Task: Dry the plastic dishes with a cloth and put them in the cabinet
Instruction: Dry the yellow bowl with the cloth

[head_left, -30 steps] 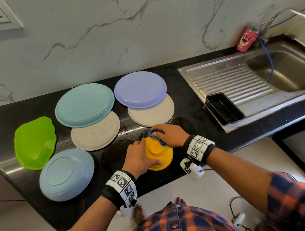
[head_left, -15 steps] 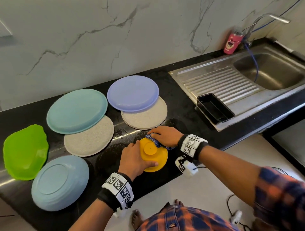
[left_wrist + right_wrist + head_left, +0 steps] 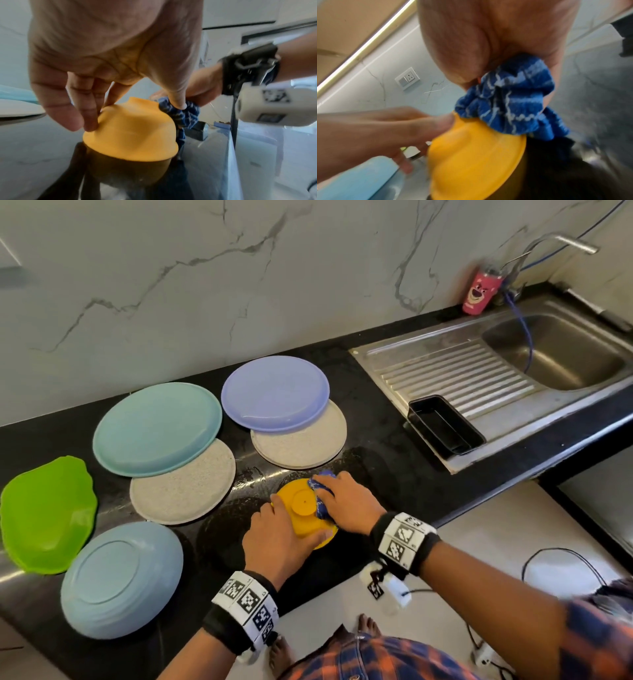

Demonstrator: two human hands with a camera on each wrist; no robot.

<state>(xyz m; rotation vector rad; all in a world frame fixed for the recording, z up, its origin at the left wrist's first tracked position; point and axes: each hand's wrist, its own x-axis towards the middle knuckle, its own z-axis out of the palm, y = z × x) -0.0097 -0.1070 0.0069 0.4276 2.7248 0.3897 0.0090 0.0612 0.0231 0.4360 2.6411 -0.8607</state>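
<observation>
- The yellow bowl (image 3: pixel 305 513) sat upside down on the black counter (image 3: pixel 376 474), near its front edge, probably so its outer wall and base ring faced up for wiping.
- The left hand (image 3: pixel 277 537) curled over the near side of the bowl, fingers (image 3: pixel 85 117) and thumb clamped on its wall, apparently to stop it sliding.
- The right hand (image 3: pixel 346 503) was closed around a bunched blue cloth (image 3: pixel 510 108), pressing it against the bowl's right side.
- Behind and left of the bowl, the other dishes lay spread out: a purple plate (image 3: pixel 275 395) partly over a speckled grey plate (image 3: pixel 308 446), a teal plate (image 3: pixel 157 428), a green dish (image 3: pixel 48 511), and an upturned blue plate (image 3: pixel 121 580).
- The bowl's inside was hidden, so whether it was dry I cannot tell.
- No cabinet showed in any view, and both wrist views were blurred.
</observation>
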